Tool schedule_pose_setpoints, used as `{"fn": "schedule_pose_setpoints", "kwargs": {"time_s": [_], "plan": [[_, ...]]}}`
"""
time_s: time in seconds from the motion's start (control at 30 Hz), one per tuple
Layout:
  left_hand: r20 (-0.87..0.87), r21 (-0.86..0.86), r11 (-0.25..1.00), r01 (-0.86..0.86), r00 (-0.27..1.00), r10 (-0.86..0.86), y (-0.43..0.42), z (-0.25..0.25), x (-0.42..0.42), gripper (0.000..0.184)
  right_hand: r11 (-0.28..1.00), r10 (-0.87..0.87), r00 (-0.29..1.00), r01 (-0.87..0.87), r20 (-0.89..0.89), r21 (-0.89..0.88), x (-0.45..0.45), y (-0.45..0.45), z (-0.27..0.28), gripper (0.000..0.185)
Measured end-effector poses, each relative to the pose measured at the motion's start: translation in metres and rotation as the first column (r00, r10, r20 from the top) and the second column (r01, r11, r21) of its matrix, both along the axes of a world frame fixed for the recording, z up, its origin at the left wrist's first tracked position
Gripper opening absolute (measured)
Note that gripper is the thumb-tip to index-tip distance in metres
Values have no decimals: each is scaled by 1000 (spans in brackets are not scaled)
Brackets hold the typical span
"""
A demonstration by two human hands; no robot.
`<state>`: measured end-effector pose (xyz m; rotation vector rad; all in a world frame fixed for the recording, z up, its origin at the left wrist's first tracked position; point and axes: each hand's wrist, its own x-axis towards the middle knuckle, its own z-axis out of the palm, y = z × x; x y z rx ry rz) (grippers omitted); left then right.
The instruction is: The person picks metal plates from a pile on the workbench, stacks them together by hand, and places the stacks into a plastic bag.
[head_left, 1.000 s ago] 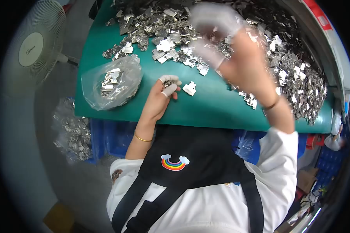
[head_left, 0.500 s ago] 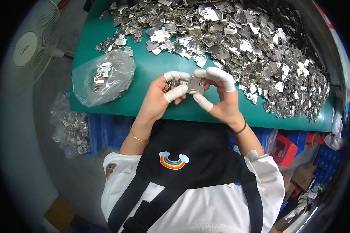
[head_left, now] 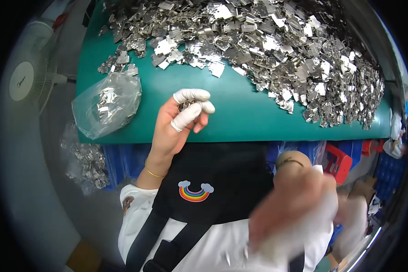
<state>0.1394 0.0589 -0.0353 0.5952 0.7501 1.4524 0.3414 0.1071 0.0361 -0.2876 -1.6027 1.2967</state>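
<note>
My left hand [head_left: 179, 118], with white finger cots on its thumb and fingertips, is closed above the front of the green table. Small shiny metal pieces [head_left: 185, 105] show inside its curled fingers, mostly hidden by them. Close to the camera, my right hand [head_left: 299, 204] is raised in front of my chest. Motion smears its fingers, so what they hold, if anything, does not show. A large heap of thin stamped metal plates [head_left: 267, 41] covers the back and right of the table. Left of my left hand rests a clear plastic bag [head_left: 127, 102] with metal plates inside.
The green tabletop [head_left: 204, 127] ends just before my apron. A standing fan [head_left: 25, 81] is at far left. Below the table are blue bins [head_left: 127, 161], another bag of metal pieces [head_left: 88, 161] and a red stool [head_left: 339, 163].
My right hand has left the metal plate beside my left hand and swung down and back toward my chest, now blurred. The plate is no longer visible. My left hand stays closed on metal pieces.
</note>
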Motion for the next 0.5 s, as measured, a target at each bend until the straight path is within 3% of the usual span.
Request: {"fn": "schedule_pose_setpoints", "kwargs": {"time_s": [0.1, 0.13, 0.17, 0.23, 0.27, 0.33, 0.4, 0.47, 0.5], "plan": [[-66, 67, 998, -22, 997, 27, -4, 10, 5, 33, 996, 89, 995, -89, 39, 1, -4, 9, -3, 83], [-29, 81, 996, -40, 999, 42, -4, 9, 7, 36, 994, 91, 987, -82, 132, -71, -7, 20, -14, 83], [-37, 50, 998, -30, 999, 32, -4, 13, 8, 40, 986, 139, 983, -126, 118, -107, -11, 28, -32, 80], [-206, 38, 999, -4, 979, 12, 0, 13, 6, 39, 979, 173, 974, -154, 147, -130, -11, 31, -58, 86], [-374, 6, 996, -87, 924, 83, 4, 18, 15, 38, 981, 159, 973, -138, 168, -133, -12, 29, -63, 84], [-523, -12, 997, -79, 850, 61, 6, 16, 15, 34, 984, 147, 971, -125, 190, -124, -10, 29, -71, 79], [-480, -67, 997, -45, 877, 8, 8, 16, 7, 28, 986, 130, 966, -102, 225, -132, -7, 30, -73, 72], [-387, -325, 934, 151, 880, -277, 10, 26, -6, 27, 985, 134, 964, -103, 231, -142, -4, 32, -77, 72], [-431, -313, 942, 122, 866, -255, 10, 26, -3, 24, 983, 137, 962, -103, 236, -152, -3, 33, -78, 71]]}}
